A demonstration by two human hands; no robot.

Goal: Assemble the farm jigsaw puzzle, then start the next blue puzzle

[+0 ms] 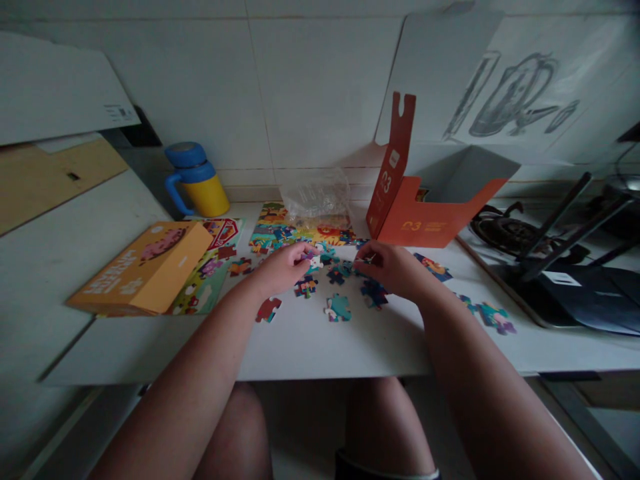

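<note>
My left hand (pixel 289 267) is closed, with a puzzle piece (pixel 315 263) in white, teal and purple at its fingertips. To its right, my right hand (pixel 383 267) pinches a dark blue puzzle piece (pixel 361 264), partly hidden by the fingers. Loose jigsaw pieces lie on the white table between and around both hands. Nearest me are a teal piece (pixel 339 307) and a brown-red piece (pixel 269 309). A dark blue piece (pixel 374 293) rests just below my right hand. Behind the hands lies a colourful picture sheet (pixel 270 217).
An orange-yellow box (pixel 150 267) sits on a printed sheet (pixel 213 273) at left, before a blue and yellow mug (pixel 197 183). A clear plastic bag (pixel 320 193) lies at the back. An open orange box (pixel 425 223) stands back right, beside a black appliance (pixel 585 293).
</note>
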